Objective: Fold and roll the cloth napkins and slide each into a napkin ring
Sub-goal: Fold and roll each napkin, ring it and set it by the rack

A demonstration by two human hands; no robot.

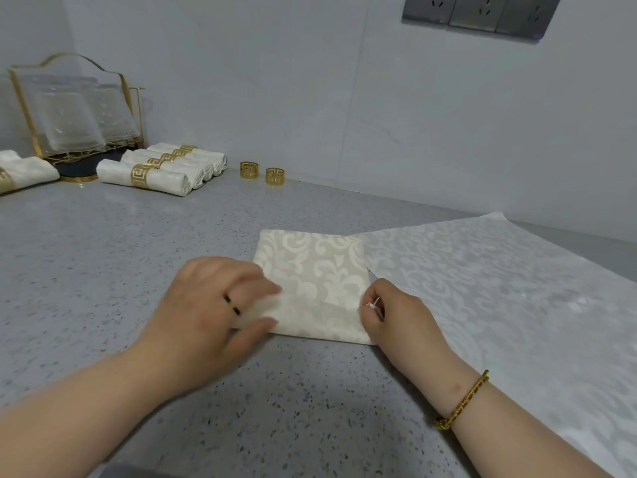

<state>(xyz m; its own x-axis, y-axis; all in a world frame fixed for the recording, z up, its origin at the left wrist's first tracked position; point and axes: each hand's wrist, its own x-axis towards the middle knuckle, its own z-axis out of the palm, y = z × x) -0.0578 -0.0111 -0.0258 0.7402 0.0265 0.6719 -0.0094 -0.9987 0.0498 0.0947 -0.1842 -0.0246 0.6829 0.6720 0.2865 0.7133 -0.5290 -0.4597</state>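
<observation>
Grey speckled counter [103,270], gold rack [74,170] with clear glass plates [76,122] back left, sockets [482,12] up on the wall [310,81].

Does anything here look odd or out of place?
Only a small thing: a white thread, maybe a tag, sticks out at the folded napkin's right edge, beside the right hand. Nothing looks spilled or askew.

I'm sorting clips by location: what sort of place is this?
Probably a home kitchen counter: a grey speckled stone worktop, grey wall sockets above it, and a gold-framed rack of glass plates in the corner.
</observation>
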